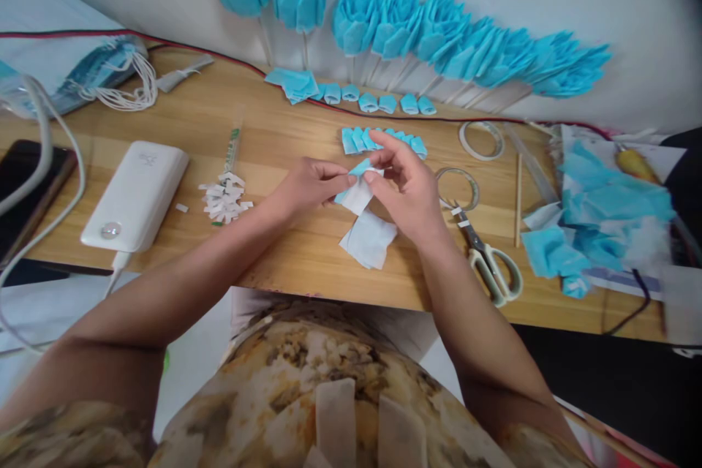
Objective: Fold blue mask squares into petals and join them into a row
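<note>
Between my hands is a small piece of blue and white fabric [356,194], partly folded so both its blue and white sides show. My left hand [315,186] pinches its left edge with thumb and finger. On the other side, my right hand [403,183] grips the upper right corner, with its index finger raised. Below the held piece, white fabric squares [370,241] lie on the wooden table. Just beyond my fingers sits a row of folded blue petals [414,145], partly covered by my right hand.
Blue fabric flowers on sticks [400,22] lean along the wall. Scissors [488,259], tape rolls [482,140] and blue scraps [614,197] are at right. A white power bank [137,197] and cut white strips [224,199] lie at left. A red-black cable [230,58] crosses the back.
</note>
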`<state>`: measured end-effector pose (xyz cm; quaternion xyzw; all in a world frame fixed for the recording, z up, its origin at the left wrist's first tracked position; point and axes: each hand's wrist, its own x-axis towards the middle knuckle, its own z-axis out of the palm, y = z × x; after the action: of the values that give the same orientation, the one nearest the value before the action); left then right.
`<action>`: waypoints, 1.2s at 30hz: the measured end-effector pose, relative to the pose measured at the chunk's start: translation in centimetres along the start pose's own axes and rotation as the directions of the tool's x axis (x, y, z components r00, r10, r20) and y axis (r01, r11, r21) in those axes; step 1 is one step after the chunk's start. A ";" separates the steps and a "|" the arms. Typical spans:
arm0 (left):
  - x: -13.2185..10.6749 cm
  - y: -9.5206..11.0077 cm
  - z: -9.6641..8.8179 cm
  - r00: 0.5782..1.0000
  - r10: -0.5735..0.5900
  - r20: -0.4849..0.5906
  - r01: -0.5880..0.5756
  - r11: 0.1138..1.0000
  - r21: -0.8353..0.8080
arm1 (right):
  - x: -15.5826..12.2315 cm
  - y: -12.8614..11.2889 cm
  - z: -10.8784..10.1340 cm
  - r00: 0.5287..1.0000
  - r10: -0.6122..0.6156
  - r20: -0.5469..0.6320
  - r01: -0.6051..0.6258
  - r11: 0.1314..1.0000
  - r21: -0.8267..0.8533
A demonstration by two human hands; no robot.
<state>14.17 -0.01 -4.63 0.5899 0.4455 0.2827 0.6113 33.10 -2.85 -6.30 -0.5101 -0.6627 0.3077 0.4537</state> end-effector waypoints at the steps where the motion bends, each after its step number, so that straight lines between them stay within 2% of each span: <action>1: 0.0 0.0 0.1 1.000 0.005 0.016 -0.005 1.000 0.014 | 0.1 0.2 0.0 0.999 0.036 0.008 -0.037 0.998 0.045; 8: 0.1 -0.4 0.2 0.998 0.048 0.044 -0.050 0.998 0.049 | 0.4 0.1 -0.3 0.979 0.204 0.032 -0.205 0.940 0.273; 13: 0.1 -0.4 0.2 1.000 0.020 -0.004 -0.020 0.999 0.029 | 0.6 -0.3 -1.1 0.954 0.299 0.016 -0.281 0.875 0.395; 15: 0.1 -0.3 0.1 0.999 0.012 -0.035 -0.012 1.000 0.016 | 0.7 -0.2 -1.3 0.957 0.290 0.008 -0.274 0.892 0.360; 18: 0.2 -0.2 0.0 0.997 0.020 -0.077 -0.021 1.000 -0.010 | 0.7 -0.2 -1.2 0.979 0.202 0.019 -0.199 0.940 0.276; 21: 0.3 -0.1 0.0 0.995 0.032 -0.092 -0.035 0.999 -0.023 | 0.5 -0.3 -0.7 0.990 0.137 -0.028 -0.129 0.971 0.201; 26: 0.1 -0.4 0.1 0.995 0.073 -0.071 -0.072 0.997 0.026 | 0.3 -0.6 -0.2 0.986 0.117 -0.115 -0.107 0.990 0.092; 31: 0.2 -0.6 0.1 0.990 0.139 -0.020 -0.139 0.990 0.001 | 0.4 -0.5 -0.2 0.980 0.120 -0.157 -0.105 0.989 0.099; 36: 0.4 -1.0 0.1 0.967 0.228 -0.114 -0.232 0.972 -0.022 | 0.3 -0.9 0.0 0.979 0.085 -0.188 -0.078 0.996 0.044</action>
<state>14.26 0.20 -5.67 0.6103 0.4020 0.3917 0.5590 32.71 -2.82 -5.38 -0.5555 -0.5892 0.2884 0.5110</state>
